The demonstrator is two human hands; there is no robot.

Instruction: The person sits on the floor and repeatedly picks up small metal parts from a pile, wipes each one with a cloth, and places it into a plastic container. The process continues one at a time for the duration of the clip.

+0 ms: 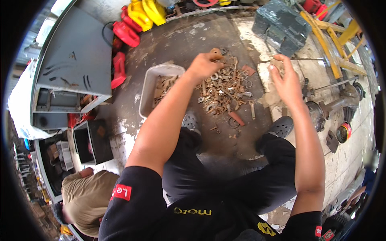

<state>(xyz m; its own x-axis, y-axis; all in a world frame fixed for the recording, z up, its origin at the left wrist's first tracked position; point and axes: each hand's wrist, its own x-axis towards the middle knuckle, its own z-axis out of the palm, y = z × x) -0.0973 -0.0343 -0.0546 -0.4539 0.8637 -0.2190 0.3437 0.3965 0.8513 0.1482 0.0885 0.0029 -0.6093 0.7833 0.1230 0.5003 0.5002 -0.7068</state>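
A loose heap of rusty nuts, bolts, washers and small metal parts lies on a dark, worn floor sheet before me. My left hand hovers at the heap's far left side, fingers curled towards the thumb; whether something small is between them is unclear. Just beyond it is a round rusty washer-like part. My right hand is raised to the right of the heap, thumb and fingers apart, over a brownish patch. Left of the heap stands a pale plastic bin with rusty hardware inside, partly hidden by my left forearm.
Red and yellow jerrycans stand at the far left beside a grey metal cabinet. A dark toolbox, a yellow frame and a heavy metal assembly are right. Another person bends at lower left.
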